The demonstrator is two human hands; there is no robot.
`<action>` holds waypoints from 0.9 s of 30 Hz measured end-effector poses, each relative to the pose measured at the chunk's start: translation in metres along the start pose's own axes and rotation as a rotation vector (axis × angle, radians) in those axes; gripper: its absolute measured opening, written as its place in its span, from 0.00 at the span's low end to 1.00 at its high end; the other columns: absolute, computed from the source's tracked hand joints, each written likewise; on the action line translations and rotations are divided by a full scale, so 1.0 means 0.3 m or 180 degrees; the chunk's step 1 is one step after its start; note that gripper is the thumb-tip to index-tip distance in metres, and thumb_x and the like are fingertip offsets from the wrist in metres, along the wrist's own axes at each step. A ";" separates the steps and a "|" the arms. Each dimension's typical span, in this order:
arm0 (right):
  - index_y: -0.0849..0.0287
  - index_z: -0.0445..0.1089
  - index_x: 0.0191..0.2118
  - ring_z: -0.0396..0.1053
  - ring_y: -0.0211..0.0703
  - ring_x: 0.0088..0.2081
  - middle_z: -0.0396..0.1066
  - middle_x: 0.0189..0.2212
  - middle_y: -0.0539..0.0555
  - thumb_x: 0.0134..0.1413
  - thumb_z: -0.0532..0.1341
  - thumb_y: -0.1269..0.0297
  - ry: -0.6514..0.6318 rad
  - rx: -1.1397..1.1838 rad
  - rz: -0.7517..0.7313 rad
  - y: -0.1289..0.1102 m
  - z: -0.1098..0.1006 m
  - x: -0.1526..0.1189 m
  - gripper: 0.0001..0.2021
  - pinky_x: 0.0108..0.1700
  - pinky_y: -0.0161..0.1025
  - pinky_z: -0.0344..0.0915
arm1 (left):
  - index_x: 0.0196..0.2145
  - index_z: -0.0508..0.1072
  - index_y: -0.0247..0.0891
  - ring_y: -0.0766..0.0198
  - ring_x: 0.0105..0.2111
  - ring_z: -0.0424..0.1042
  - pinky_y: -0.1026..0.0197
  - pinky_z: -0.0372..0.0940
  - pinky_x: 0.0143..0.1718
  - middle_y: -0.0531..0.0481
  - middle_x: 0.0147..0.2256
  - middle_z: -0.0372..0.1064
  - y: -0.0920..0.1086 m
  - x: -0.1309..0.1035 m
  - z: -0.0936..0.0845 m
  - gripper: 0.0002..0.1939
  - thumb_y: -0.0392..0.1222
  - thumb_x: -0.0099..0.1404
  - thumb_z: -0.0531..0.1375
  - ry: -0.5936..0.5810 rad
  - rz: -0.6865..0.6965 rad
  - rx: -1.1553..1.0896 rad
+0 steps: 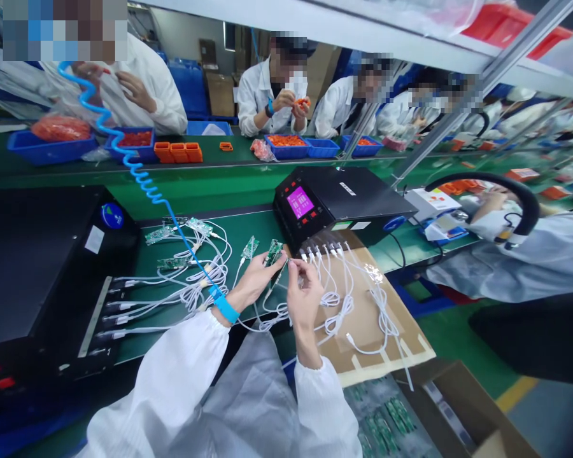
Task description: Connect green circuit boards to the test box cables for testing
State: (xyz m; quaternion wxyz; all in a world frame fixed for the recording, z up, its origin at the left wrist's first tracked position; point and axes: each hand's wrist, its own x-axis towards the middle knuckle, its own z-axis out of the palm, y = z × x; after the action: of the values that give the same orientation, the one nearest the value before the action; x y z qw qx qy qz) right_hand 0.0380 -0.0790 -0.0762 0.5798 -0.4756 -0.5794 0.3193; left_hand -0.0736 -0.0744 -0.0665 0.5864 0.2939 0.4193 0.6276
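My left hand [258,277] wears a blue wrist strap [225,306] with a coiled blue cord. Its fingers are closed on a small green circuit board [273,252]. Close beside it, my right hand [305,286] pinches at the board's near end, where a white cable [273,291] hangs down; the exact grip between the fingertips is too small to make out. Another circuit board [250,248] with a cable lies just left of my hands. Further left, several circuit boards [172,262] rest among coiled white cables [200,289].
A black test box [353,197] with a lit screen stands ahead, cables plugged into its front. A larger black box [42,267] fills the left. Cardboard [363,343] lies at right, above a tray of boards [386,420]. Across the line, co-workers handle orange parts near blue bins [286,150].
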 end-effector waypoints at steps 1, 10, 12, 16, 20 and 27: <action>0.58 0.78 0.43 0.72 0.44 0.41 0.76 0.40 0.55 0.67 0.61 0.52 -0.0010 0.0008 0.0021 0.003 0.001 0.006 0.15 0.48 0.41 0.67 | 0.39 0.78 0.33 0.65 0.36 0.72 0.62 0.65 0.43 0.48 0.37 0.76 0.000 0.001 0.002 0.24 0.55 0.56 0.76 -0.0019 -0.0012 0.0010; 0.58 0.74 0.52 0.72 0.49 0.51 0.73 0.49 0.60 0.68 0.61 0.54 -0.0096 -0.0631 -0.0417 -0.005 -0.026 -0.018 0.16 0.57 0.51 0.68 | 0.42 0.80 0.34 0.60 0.43 0.74 0.59 0.66 0.50 0.46 0.41 0.78 0.057 0.025 0.019 0.19 0.48 0.58 0.74 0.0333 0.0154 0.0305; 0.57 0.75 0.47 0.67 0.54 0.58 0.67 0.53 0.63 0.67 0.62 0.55 0.0103 -0.1077 -0.0696 0.007 -0.027 -0.088 0.12 0.62 0.57 0.64 | 0.43 0.80 0.35 0.61 0.42 0.74 0.59 0.67 0.50 0.47 0.41 0.77 0.060 0.032 0.014 0.19 0.49 0.59 0.74 0.0436 0.0115 0.0259; 0.59 0.77 0.39 0.52 0.64 0.70 0.59 0.61 0.66 0.68 0.62 0.62 -0.0217 -0.1686 -0.1031 0.037 -0.009 -0.207 0.08 0.66 0.69 0.58 | 0.43 0.78 0.35 0.64 0.36 0.74 0.60 0.68 0.44 0.50 0.34 0.75 0.043 0.034 0.002 0.23 0.55 0.58 0.74 0.0371 -0.0058 0.0066; 0.61 0.76 0.39 0.42 0.67 0.74 0.52 0.67 0.67 0.68 0.59 0.68 -0.0266 -0.1805 -0.1040 0.047 0.014 -0.231 0.08 0.67 0.72 0.56 | 0.43 0.76 0.36 0.66 0.32 0.73 0.62 0.68 0.38 0.51 0.33 0.74 0.021 0.026 0.000 0.26 0.58 0.57 0.74 0.0391 -0.0219 -0.0012; 0.61 0.74 0.37 0.46 0.66 0.73 0.54 0.65 0.68 0.67 0.60 0.68 -0.0138 -0.1744 -0.1034 0.048 0.027 -0.208 0.07 0.67 0.72 0.55 | 0.43 0.75 0.35 0.62 0.37 0.74 0.60 0.68 0.42 0.47 0.39 0.76 0.008 0.035 0.021 0.25 0.57 0.60 0.72 0.0371 0.0048 0.0284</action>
State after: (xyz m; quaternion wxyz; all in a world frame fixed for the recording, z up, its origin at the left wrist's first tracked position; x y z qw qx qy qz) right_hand 0.0248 -0.1301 -0.1134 0.4611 -0.5084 -0.7244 0.0648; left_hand -0.0709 -0.0627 -0.0626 0.5427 0.2859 0.4781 0.6287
